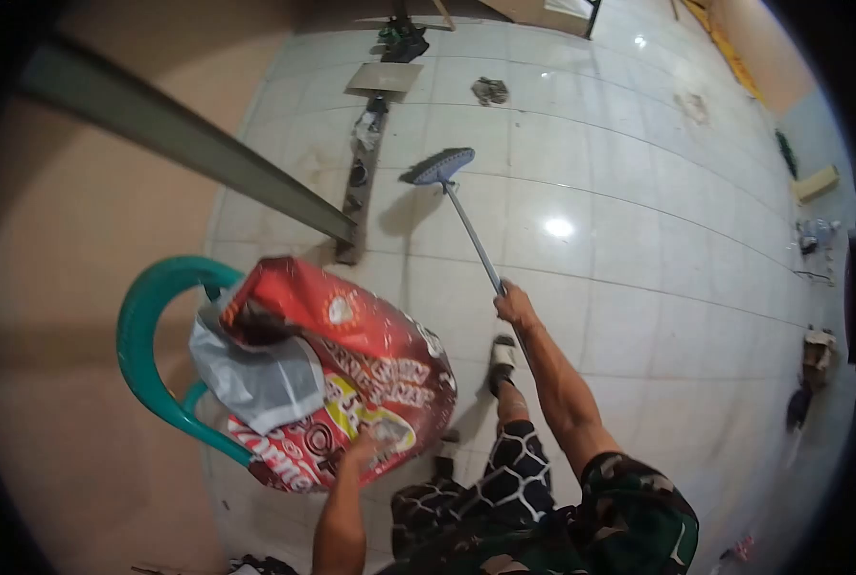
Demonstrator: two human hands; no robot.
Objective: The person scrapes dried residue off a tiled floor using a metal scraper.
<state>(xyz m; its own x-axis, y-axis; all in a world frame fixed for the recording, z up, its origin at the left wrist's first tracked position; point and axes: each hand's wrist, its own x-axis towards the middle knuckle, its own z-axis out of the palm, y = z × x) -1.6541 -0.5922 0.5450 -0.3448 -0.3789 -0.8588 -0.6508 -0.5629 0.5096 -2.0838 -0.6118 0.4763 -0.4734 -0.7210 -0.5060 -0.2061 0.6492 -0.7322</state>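
Observation:
My right hand (515, 305) is closed around the grey handle (473, 233) of a broom, which stretches forward from me. The bluish, curved broom head (444, 167) is over the white tiles, with a dark shadow beside it. My left hand (362, 448) is at the near side of a large red printed bag (389, 369); its fingers are blurred against the print, so I cannot make out whether they grip it. A whitish plastic bag (260, 374) lies against the red one. Behind both curves the back of a green plastic chair (145, 335).
A slanting metal post (188, 149) rises from a long plank (349, 230) bearing small items. Farther off are a flat board (386, 79) and a crumpled rag (490, 91) on the floor (639, 307). Assorted objects line the right wall, including a bag (817, 353).

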